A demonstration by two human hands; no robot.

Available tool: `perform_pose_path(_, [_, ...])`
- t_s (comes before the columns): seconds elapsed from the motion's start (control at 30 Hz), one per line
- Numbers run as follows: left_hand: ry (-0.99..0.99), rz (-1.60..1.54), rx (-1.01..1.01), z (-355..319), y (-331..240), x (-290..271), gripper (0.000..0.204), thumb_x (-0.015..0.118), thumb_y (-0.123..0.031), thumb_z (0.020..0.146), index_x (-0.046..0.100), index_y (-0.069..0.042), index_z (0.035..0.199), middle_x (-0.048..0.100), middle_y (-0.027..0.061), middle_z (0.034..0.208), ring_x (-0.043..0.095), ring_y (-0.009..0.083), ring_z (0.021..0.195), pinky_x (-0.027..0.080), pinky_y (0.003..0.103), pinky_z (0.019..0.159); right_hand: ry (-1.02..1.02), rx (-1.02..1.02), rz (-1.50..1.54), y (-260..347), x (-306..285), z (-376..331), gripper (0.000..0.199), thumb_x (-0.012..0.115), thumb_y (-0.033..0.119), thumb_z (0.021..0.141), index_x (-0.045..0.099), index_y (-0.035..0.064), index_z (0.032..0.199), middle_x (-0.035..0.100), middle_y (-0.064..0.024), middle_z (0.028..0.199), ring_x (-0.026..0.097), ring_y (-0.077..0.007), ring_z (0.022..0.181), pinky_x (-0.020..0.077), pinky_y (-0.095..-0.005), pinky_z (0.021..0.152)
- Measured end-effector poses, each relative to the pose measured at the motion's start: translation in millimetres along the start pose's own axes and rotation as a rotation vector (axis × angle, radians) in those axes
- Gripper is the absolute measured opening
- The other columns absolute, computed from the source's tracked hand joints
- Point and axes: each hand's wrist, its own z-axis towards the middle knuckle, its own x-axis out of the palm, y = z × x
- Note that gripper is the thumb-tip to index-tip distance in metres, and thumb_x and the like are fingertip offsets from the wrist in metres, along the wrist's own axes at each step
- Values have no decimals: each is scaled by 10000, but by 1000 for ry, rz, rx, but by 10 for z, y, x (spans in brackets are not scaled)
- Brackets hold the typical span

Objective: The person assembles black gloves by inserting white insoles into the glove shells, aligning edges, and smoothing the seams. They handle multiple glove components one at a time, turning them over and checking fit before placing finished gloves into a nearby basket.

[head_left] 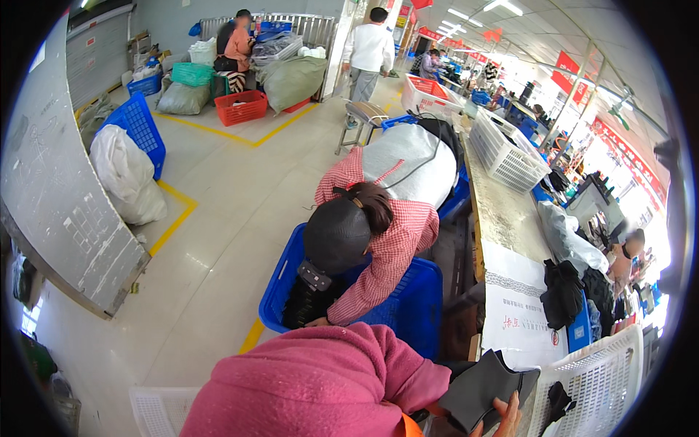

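Note:
At the lower right, my right hand (pixel 507 416) has its fingers closed round the edge of a stiff black leather-like piece (pixel 477 393). The piece looks folded or layered, and its exact kind does not show. My left arm, in a fuzzy pink sleeve (pixel 298 382), reaches across the bottom toward the same black piece. Beyond its cuff the left hand is hidden, so its fingers cannot be made out. A white perforated basket (pixel 601 382) stands beside my right hand, with a small black piece (pixel 559 400) in it.
Just ahead, a co-worker in a red checked top (pixel 378 269) bends into a blue crate (pixel 429 291) holding black items. A long workbench (pixel 513 218) runs along the right, bearing a white crate (pixel 506 149). A grey metal panel (pixel 73 189) stands left, near a white sack (pixel 127 175).

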Motion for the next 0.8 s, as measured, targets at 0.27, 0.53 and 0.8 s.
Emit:
perform_pose_path(0.27, [-181, 350, 79, 137, 52, -126, 618, 636, -463, 798, 554, 21, 1174, 581, 175, 1169, 517, 299, 1122, 377, 402, 976, 142, 338, 235, -318, 96, -311, 581, 675, 233, 824, 464, 45, 1332, 599, -169, 1187, 558, -280, 1078, 419, -411, 955])
perform_pose_path(0.53, [-783, 117, 216, 185, 110, -100, 560, 627, -303, 783, 510, 13, 1230, 507, 177, 1297, 496, 322, 1159, 360, 431, 1012, -222, 552, 570, -414, 64, -441, 499, 652, 166, 835, 488, 15, 1280, 615, -176, 1132, 575, -291, 1039, 442, -420, 917])
perform_pose_path(0.8, [-516, -1716, 617, 55, -6, -187, 573, 555, -609, 836, 627, -60, 983, 624, 70, 897, 563, 208, 849, 460, 307, 751, -147, 653, 1018, -342, 490, -558, 417, 628, 100, 845, 512, -16, 1229, 631, -182, 1077, 592, -302, 1001, 465, -429, 879])
